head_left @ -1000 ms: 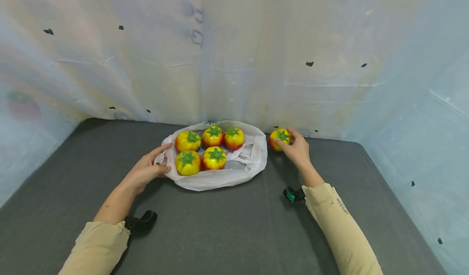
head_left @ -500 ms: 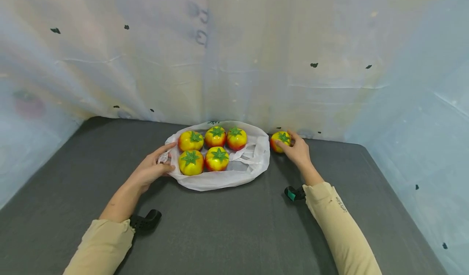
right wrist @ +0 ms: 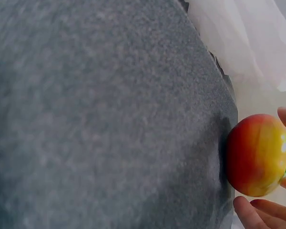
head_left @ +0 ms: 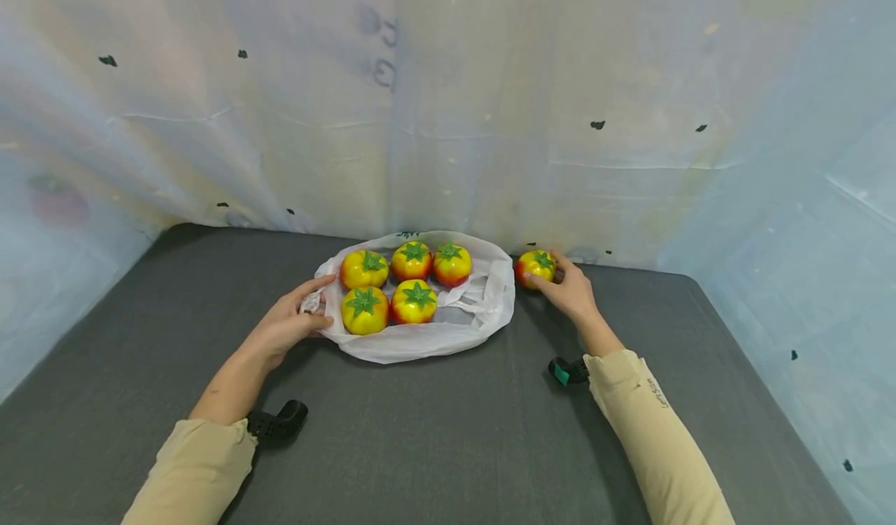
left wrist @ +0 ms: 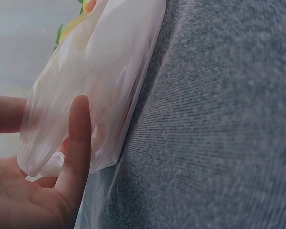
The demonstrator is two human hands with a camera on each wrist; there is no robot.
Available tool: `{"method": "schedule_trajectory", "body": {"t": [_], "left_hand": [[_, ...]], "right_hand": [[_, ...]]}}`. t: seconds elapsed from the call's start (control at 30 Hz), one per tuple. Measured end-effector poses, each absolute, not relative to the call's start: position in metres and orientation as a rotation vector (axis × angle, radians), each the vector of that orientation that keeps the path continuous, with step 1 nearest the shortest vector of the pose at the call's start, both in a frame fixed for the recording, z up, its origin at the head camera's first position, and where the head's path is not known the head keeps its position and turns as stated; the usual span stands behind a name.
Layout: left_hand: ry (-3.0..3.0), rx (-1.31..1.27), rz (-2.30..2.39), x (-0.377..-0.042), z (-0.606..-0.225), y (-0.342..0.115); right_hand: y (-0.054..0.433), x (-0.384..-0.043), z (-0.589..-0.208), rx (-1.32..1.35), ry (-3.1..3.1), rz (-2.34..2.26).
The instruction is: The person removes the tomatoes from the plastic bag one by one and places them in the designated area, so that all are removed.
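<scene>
A white plastic bag (head_left: 420, 350) lies with its mouth spread, and several yellow-red tomatoes (head_left: 413, 302) with green leafy tops sit in it. At the bag's left end my left hand (head_left: 283, 324) holds the plastic between thumb and fingers; in the left wrist view the thumb (left wrist: 78, 138) lies upright against the bag's side. My right hand (head_left: 570, 288) grips another tomato (head_left: 535, 268) just right of the bag. In the right wrist view that tomato (right wrist: 257, 155) rests low by the table surface with fingertips (right wrist: 248, 212) around it.
A dark grey table (head_left: 420, 447) carries everything. Pale translucent sheeting (head_left: 476, 120) with small dark marks hangs behind the table's far edge and along both sides. Black wrist straps (head_left: 276, 422) stick out under the sleeves.
The view has shifted slightly since a second ago. Both hands, the bag and the tomatoes keep almost the same places; the right forearm has moved a little to the right.
</scene>
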State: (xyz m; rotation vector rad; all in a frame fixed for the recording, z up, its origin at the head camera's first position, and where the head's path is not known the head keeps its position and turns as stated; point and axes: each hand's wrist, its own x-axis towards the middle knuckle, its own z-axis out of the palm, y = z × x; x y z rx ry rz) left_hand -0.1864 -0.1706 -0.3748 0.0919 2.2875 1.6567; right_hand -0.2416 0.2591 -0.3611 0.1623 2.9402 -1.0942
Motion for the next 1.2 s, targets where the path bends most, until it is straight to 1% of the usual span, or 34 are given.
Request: {"method": "schedule_trajectory", "body": {"t": [0.27, 0.7, 0.93, 1.2], "left_hand": [[2.281, 0.089, 1.659, -0.187, -0.375, -0.172], [2.276, 0.094, 1.663, -0.187, -0.376, -0.171], [2.291, 0.081, 1.668, -0.184, -0.374, -0.176], [2.288, 0.061, 1.717, -0.185, -0.375, -0.171]], "right_hand": [[0.263, -0.236, -0.353, 0.18, 2.94, -1.072], [0.258, -0.222, -0.336, 0.164, 2.948, -1.184], [0.242, -0.218, -0.33, 0.083, 2.945, -1.312], [0.224, -0.214, -0.326, -0.019, 2.906, -1.472]]}}
